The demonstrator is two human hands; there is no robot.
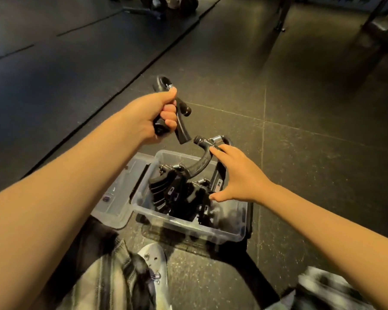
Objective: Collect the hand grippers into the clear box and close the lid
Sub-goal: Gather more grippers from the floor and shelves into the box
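One lid (114,204) lies flat on the floor, just left of the box (188,223), so the box is not shut yet. Above the box's far left corner, the left hand (150,113) is clenched tight round a gripper (182,128). Inside the box sits a pile (173,193) of black grippers, and a tall gripper (201,161) sticks up out of its far side. Over the box's right side, the right hand (242,175) is spread wide, fingertips touching the tall gripper, grasping nothing. I think the packing step is on. Next, the held gripper must go in and the tall one be pushed low, so the lid can fit.
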